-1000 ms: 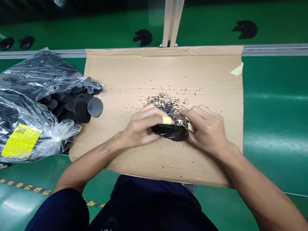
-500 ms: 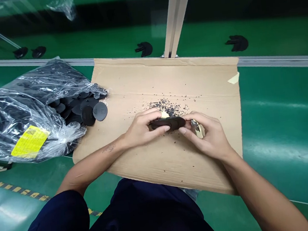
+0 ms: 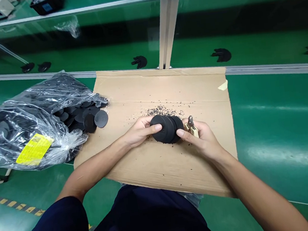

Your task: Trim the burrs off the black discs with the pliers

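Green worktop [image 3: 272, 124] flanked a sheet of tan cardboard [image 3: 143, 172], strewn with black crumbs [image 3: 161, 111] just beyond the stack of black discs [image 3: 167, 130], which was held up over it. Its overlapping discs lay fanned sideways, the row's long axis running left to right: the left hand [image 3: 142, 131] pinched the left end, thumb on top, while the right hand [image 3: 202, 138] gripped the right end between thumb and fingers. Nippers [image 3: 191, 127] were tucked in that same right hand, just right of the stack, their head pointing away from the body rather than at the discs.
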Available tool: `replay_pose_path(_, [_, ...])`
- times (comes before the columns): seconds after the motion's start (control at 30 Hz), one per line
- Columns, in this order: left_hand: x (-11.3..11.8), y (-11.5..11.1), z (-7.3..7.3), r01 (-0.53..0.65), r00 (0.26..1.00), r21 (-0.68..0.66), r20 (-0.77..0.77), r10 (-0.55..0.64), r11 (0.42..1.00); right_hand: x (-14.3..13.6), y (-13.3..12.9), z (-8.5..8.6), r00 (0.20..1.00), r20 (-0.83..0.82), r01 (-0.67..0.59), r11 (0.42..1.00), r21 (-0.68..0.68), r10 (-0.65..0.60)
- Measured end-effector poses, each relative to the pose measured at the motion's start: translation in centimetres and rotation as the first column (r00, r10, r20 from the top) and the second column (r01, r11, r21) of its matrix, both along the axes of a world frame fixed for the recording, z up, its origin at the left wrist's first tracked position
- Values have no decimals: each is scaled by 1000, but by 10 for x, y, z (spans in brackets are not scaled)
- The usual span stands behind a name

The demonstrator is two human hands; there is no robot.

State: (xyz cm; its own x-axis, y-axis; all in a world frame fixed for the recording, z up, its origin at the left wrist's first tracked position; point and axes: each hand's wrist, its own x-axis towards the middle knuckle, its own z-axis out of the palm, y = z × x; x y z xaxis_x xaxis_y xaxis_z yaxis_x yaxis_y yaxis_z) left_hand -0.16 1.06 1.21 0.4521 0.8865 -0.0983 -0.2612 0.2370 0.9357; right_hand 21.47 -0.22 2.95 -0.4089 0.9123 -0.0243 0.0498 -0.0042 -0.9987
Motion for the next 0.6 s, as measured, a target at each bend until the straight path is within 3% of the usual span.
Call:
replay_pose_path(0.13, [1, 0, 0, -133, 976, 184, -145, 161, 974, 0, 5, -6, 997, 69, 41, 999, 23, -42])
replay_pose_path(0.3, [4, -1, 0, -128, 960, 261, -211, 186, 957, 1, 6, -12, 995, 92, 27, 999, 36, -31])
replay_pose_path(0.4, [6, -5, 0, -148, 946, 281, -238, 218, 948, -1, 3, -13, 986, 142, 74, 990, 120, -91])
replay_pose_path(0.5, [5, -6, 1, -135, 953, 260, -230, 197, 956, -1, -1, -10, 971, 165, 134, 965, 227, -174])
replay_pose_path(0.6, [2, 0, 2, -76, 984, 75, -153, 87, 994, 0, -3, -5, 973, 142, 135, 947, 292, -183])
